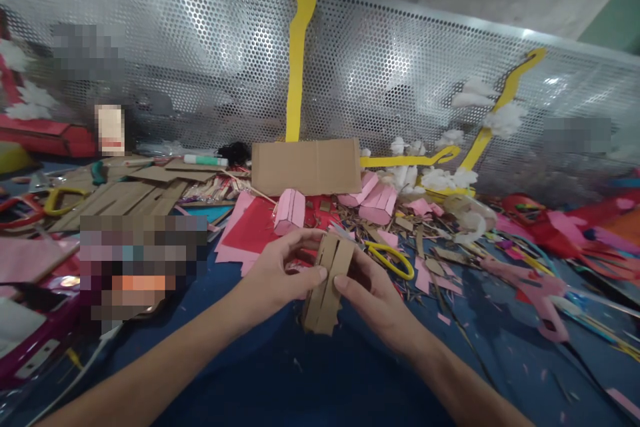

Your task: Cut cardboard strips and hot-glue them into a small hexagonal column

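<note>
Between my two hands, over the dark blue table (295, 373), is a small folded cardboard piece (327, 287) with long slits between its panels. My left hand (293, 263) grips its left side, thumb on the front face and fingers behind. From the right, my right hand (367, 287) holds it the same way, thumb pressed near the middle. Just beyond stands a faceted pink paper piece (290, 210), with red paper sheets (247, 227) lying beside it. A pair of yellow-handled scissors (393, 260) rests close behind my right hand.
A cardboard box (306, 167) with a tall yellow strip (297, 67) stands against the perforated metal screen (210, 47). At right lies a pink glue gun (535, 287) among paper scraps. Flat cardboard (125, 203) and red-handled scissors (23, 210) lie at left.
</note>
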Demonstrator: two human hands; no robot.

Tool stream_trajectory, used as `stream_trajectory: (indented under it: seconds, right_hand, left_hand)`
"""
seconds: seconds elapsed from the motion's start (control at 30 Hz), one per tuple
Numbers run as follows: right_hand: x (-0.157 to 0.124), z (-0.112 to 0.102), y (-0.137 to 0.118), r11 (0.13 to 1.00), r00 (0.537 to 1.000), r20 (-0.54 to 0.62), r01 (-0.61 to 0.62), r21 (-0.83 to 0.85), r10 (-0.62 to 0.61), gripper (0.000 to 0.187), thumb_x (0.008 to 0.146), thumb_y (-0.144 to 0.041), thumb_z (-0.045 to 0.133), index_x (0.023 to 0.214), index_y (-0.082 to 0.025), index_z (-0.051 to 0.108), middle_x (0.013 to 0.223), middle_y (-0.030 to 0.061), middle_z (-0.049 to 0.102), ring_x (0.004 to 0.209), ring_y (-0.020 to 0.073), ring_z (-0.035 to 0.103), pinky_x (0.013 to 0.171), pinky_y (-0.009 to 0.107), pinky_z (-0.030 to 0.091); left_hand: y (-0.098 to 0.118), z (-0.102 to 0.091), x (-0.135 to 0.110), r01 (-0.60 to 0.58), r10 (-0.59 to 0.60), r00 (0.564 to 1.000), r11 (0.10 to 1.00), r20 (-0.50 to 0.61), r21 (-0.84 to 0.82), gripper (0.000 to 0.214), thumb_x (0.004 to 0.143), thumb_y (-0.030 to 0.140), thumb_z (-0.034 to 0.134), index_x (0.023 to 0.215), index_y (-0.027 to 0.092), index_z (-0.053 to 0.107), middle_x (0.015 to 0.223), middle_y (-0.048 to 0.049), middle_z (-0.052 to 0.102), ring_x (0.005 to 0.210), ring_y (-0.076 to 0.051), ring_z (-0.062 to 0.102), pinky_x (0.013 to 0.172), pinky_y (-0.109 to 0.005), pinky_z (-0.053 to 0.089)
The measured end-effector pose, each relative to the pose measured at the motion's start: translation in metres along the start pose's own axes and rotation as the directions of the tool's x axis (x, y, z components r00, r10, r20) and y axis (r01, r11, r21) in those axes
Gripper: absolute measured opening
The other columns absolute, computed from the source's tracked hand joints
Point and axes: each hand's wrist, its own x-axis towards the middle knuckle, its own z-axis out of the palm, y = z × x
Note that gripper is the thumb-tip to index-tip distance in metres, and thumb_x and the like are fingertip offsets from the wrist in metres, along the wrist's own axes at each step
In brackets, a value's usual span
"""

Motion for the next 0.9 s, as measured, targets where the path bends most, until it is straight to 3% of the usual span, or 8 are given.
stream_trajectory:
  seconds: [0.17, 0.3, 0.47, 0.67, 0.9]
  right_hand:
    - [-0.0004, 0.0009, -0.0002, 0.998, 0.998, -0.020, -0.059, 0.030, 0.059, 0.058, 0.096, -0.046, 0.075, 0.149, -0.029, 0.058, 0.147, 0.0110, 0.066, 0.136, 0.0317, 0.061, 0.112, 0.050, 0.052]
    - [-0.0001, 0.0030, -0.0030, 0.989, 0.991, -0.050, -0.119, 0.084, 0.123, 0.052, 0.097, -0.048, 0.072, 0.146, -0.031, 0.063, 0.146, 0.0089, 0.067, 0.134, 0.0328, 0.064, 0.109, 0.050, 0.055]
    - [-0.0010, 0.0029, -0.0018, 0.991, 0.973, -0.197, -0.108, 0.074, 0.120, 0.046, 0.094, -0.050, 0.075, 0.138, -0.037, 0.070, 0.153, 0.0028, 0.064, 0.142, 0.0309, 0.057, 0.115, 0.048, 0.050]
    - [-0.0009, 0.0021, -0.0015, 0.987, 0.954, -0.252, -0.159, 0.029, 0.161, 0.048, 0.092, -0.055, 0.077, 0.136, -0.035, 0.072, 0.153, 0.0025, 0.064, 0.143, 0.0312, 0.055, 0.120, 0.048, 0.045]
    - [0.0009, 0.0022, -0.0014, 0.988, 0.958, -0.260, -0.143, -0.065, 0.121, 0.051, 0.093, -0.059, 0.074, 0.136, -0.032, 0.070, 0.151, 0.0044, 0.065, 0.143, 0.0296, 0.055, 0.123, 0.048, 0.041]
  left_hand:
    - [0.0081, 0.0004, -0.0020, -0.005, 0.005, 1.000, 1.000, -0.002, 0.010, 0.046, 0.093, 0.037, 0.074, 0.137, 0.029, 0.061, 0.132, -0.0096, 0.070, 0.118, -0.025, 0.066, 0.097, -0.041, 0.055]
    - [0.0079, 0.0014, -0.0036, -0.009, 0.011, 0.998, 0.999, 0.054, -0.044, 0.043, 0.099, 0.042, 0.067, 0.140, 0.031, 0.059, 0.131, -0.0089, 0.068, 0.104, -0.021, 0.068, 0.080, -0.033, 0.058]
    - [0.0033, -0.0016, -0.0008, -0.073, 0.075, 0.995, 0.997, -0.065, 0.038, 0.032, 0.097, 0.040, 0.071, 0.124, 0.024, 0.067, 0.119, -0.0082, 0.068, 0.095, -0.019, 0.065, 0.071, -0.028, 0.055]
    - [0.0042, -0.0053, 0.0027, -0.150, 0.164, 0.979, 0.982, -0.118, 0.116, 0.017, 0.095, 0.033, 0.072, 0.107, 0.021, 0.070, 0.113, -0.0068, 0.067, 0.107, -0.021, 0.064, 0.092, -0.034, 0.054]
    - [-0.0004, -0.0069, 0.0043, -0.162, 0.180, 0.972, 0.979, -0.152, 0.124, 0.014, 0.091, 0.032, 0.077, 0.097, 0.020, 0.072, 0.107, -0.0063, 0.070, 0.101, -0.021, 0.066, 0.087, -0.032, 0.055]
